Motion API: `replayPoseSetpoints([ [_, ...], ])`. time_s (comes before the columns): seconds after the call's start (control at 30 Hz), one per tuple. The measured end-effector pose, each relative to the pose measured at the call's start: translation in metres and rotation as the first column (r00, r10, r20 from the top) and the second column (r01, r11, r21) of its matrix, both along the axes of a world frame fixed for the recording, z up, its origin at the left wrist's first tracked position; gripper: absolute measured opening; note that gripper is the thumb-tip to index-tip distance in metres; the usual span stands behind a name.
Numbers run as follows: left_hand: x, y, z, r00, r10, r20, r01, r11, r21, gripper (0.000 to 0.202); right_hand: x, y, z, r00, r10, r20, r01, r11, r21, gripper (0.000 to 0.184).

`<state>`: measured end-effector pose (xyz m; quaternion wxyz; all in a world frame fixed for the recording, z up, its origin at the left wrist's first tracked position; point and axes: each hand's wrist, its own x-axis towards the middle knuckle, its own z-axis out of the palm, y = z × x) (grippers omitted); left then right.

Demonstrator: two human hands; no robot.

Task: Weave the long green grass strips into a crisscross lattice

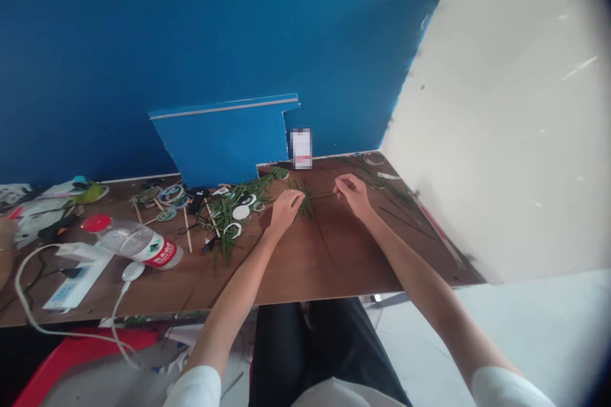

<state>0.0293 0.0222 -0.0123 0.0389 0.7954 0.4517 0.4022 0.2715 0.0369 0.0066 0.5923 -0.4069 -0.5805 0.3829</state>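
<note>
Several long green grass-like blades [307,203] lie crossed on the brown table in front of me. My left hand [285,208] rests at their left side with its fingers curled together; what is under the fingertips is hidden. To the right, my right hand [352,194] is closed in a pinch on one thin green blade [325,194], which stretches across toward the crossed ones. A heap of more green blades [222,216] lies left of my left hand, with white rings and a white disc [241,212] on it.
A clear bottle with a red cap [138,241] lies on its side at the left, by a white power strip [79,276] and cables. Round pieces on sticks [167,213] lie behind it. A blue board [224,140] leans at the back. Another person's arm [6,248] shows at the left edge.
</note>
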Motion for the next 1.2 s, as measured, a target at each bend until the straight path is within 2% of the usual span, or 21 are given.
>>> replayPoseSetpoints([
  [0.2, 0.013, -0.009, 0.009, 0.999, -0.003, 0.047, 0.004, 1.0, -0.018, 0.028, -0.008, -0.003, -0.007, 0.969, 0.248, 0.02, -0.243, 0.96, -0.138, 0.031],
  [0.37, 0.022, -0.014, 0.011, 0.998, -0.041, 0.038, 0.041, 0.999, -0.022, 0.024, -0.013, -0.005, -0.011, 0.904, 0.427, -0.006, -0.423, 0.892, -0.157, 0.03],
  [0.5, 0.026, -0.014, 0.006, 0.986, -0.129, 0.11, 0.14, 0.985, -0.098, 0.027, -0.015, -0.004, -0.014, 0.886, 0.46, -0.061, -0.463, 0.871, -0.163, 0.031],
  [0.67, 0.026, -0.013, 0.003, 0.987, -0.104, 0.122, 0.123, 0.979, -0.164, 0.028, -0.018, -0.005, -0.018, 0.87, 0.48, -0.112, -0.493, 0.85, -0.186, 0.033],
  [0.77, 0.025, -0.013, 0.004, 0.988, -0.124, 0.089, 0.138, 0.974, -0.179, 0.027, -0.019, -0.005, -0.017, 0.872, 0.482, -0.079, -0.488, 0.852, -0.189, 0.033],
  [0.83, 0.024, -0.013, 0.005, 0.991, -0.124, 0.053, 0.132, 0.973, -0.19, 0.028, -0.018, -0.005, -0.014, 0.891, 0.452, -0.028, -0.45, 0.876, -0.176, 0.035],
  [0.93, 0.02, -0.012, 0.005, 0.993, -0.119, 0.008, 0.118, 0.971, -0.208, 0.027, -0.013, -0.004, -0.009, 0.936, 0.347, 0.059, -0.337, 0.932, -0.136, 0.04],
  [1.0, 0.017, -0.011, 0.004, 0.993, -0.116, -0.023, 0.108, 0.968, -0.228, 0.027, -0.01, -0.004, -0.006, 0.953, 0.28, 0.12, -0.267, 0.957, -0.11, 0.037],
  [1.2, 0.013, -0.009, 0.003, 0.994, -0.103, -0.036, 0.092, 0.967, -0.238, 0.025, -0.004, -0.001, -0.005, 0.964, 0.169, 0.207, -0.152, 0.984, -0.092, 0.036],
])
